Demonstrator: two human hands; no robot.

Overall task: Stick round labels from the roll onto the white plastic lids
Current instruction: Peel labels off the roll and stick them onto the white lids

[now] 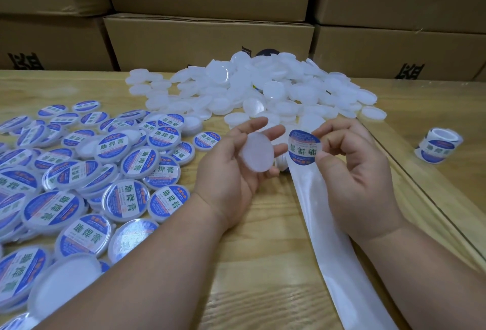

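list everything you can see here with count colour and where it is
blank lid: one, white, held in the left hand
loose label: one, blue and white, pinched by the right hand, beside the blank lid
backing strip: one, glossy white, running from under the right hand toward the near edge
blank lids pile: many, white, far centre of the table
labelled lids: many, blue and white, spread over the left side
label roll: one, blue and white, far right on the table
table: one, light wood
boxes: several, brown cardboard, stacked behind the table
left hand: one, holds the blank lid
right hand: one, pinches the loose label
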